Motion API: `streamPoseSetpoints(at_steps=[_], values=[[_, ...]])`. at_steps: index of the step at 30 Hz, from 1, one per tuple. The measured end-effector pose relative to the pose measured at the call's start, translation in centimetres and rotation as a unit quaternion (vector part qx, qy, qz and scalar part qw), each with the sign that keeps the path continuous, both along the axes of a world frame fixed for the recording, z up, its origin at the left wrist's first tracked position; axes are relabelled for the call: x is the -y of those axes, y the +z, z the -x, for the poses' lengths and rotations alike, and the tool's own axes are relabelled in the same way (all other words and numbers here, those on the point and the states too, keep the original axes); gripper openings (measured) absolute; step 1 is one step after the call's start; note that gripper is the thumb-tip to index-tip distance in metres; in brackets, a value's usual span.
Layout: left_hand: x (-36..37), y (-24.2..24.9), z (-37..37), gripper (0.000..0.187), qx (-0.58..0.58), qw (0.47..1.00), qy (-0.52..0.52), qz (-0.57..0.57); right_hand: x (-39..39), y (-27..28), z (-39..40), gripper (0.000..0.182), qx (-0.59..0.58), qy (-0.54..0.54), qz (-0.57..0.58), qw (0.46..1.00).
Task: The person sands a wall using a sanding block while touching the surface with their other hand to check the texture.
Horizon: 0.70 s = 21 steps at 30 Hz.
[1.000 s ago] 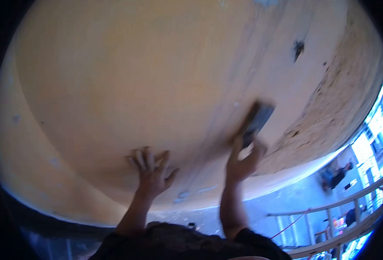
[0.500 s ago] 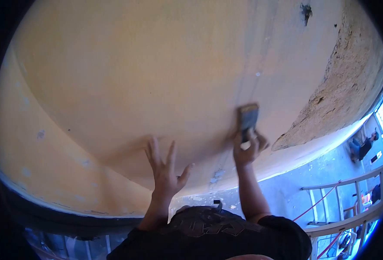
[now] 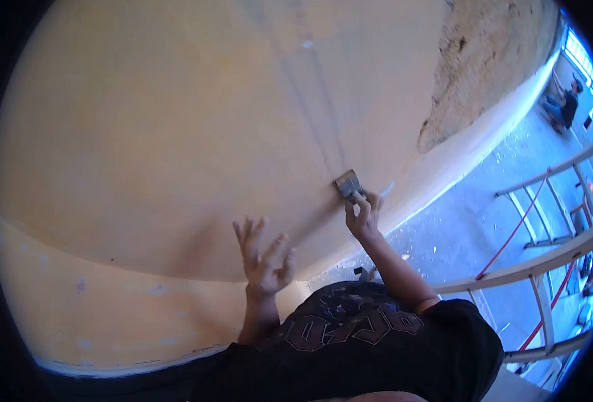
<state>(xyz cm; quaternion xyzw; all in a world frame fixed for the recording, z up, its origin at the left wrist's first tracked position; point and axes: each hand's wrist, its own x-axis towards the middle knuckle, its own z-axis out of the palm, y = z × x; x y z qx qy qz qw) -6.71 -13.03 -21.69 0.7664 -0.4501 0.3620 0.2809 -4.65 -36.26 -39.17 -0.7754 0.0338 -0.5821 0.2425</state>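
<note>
A yellowish plaster wall (image 3: 196, 120) fills most of the head view, with two faint dark streaks running down it. My right hand (image 3: 365, 213) grips a scraper (image 3: 348, 185), whose wide blade lies against the wall at the lower end of the streaks. To the left, my left hand (image 3: 263, 258) is raised near the wall with its fingers spread and holds nothing. Its shadow falls on the wall beside it.
A rough patch of bare plaster (image 3: 474, 67) is at the upper right. A ladder (image 3: 521, 268) with red cords stands at the lower right over the speckled floor (image 3: 444, 231). Another person (image 3: 564, 106) is far off at the right.
The view has turned and shifted. My right hand and the scraper have moved left in the picture, the blade now tilted. My left hand's fingers have curled a little more.
</note>
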Motion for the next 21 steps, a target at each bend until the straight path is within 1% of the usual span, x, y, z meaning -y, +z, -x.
streamPoseSetpoints(at_steps=[2,4,6,7,9,10,11,12,14,16,18,21], values=[[0.0,0.9,-0.9,0.038,0.008,1.000,0.011,-0.014,-0.7,3.9,-1.0,0.043,0.021,-0.012,-0.021,0.999],[0.7,2.1,-1.8,0.038,0.018,0.999,0.035,-0.014,-0.9,10.0,-1.7,0.044,0.057,-0.012,-0.026,0.998],[1.9,3.2,-2.1,0.038,0.021,0.999,0.046,-0.017,-1.0,13.3,-2.1,0.046,0.086,-0.006,-0.032,0.996],[2.6,3.7,-2.2,0.043,0.021,0.997,0.066,-0.020,-1.1,13.9,-2.2,0.047,0.100,-0.002,-0.039,0.994],[3.6,3.9,-2.2,0.047,0.029,0.996,0.084,-0.023,-0.8,11.9,-1.3,0.044,0.063,0.004,-0.011,0.998],[4.2,3.8,-2.1,0.053,0.022,0.992,0.114,-0.047,-0.7,9.3,-0.8,0.043,0.041,0.004,-0.016,0.999],[4.3,3.7,-2.2,0.056,0.021,0.989,0.131,-0.058,-0.9,5.6,-0.3,0.043,0.019,0.005,-0.020,1.000],[4.3,3.6,-2.3,0.059,0.020,0.986,0.148,-0.069,-0.8,0.6,0.0,0.043,-0.008,0.010,-0.023,1.000],[4.0,2.8,-2.7,0.067,0.003,0.971,0.208,-0.121,-1.1,-5.2,0.5,0.044,-0.040,0.007,-0.044,0.998],[3.9,2.5,-2.9,0.074,-0.001,0.956,0.242,-0.163,-1.8,-5.2,0.6,0.044,-0.025,-0.001,-0.084,0.996],[3.7,2.4,-3.0,0.079,-0.001,0.948,0.250,-0.199,-3.1,-4.3,0.0,0.045,-0.009,-0.008,-0.112,0.994],[4.6,1.7,-3.4,0.074,-0.003,0.946,0.267,-0.184,-2.2,3.1,-0.3,0.045,-0.004,-0.012,-0.067,0.998]])
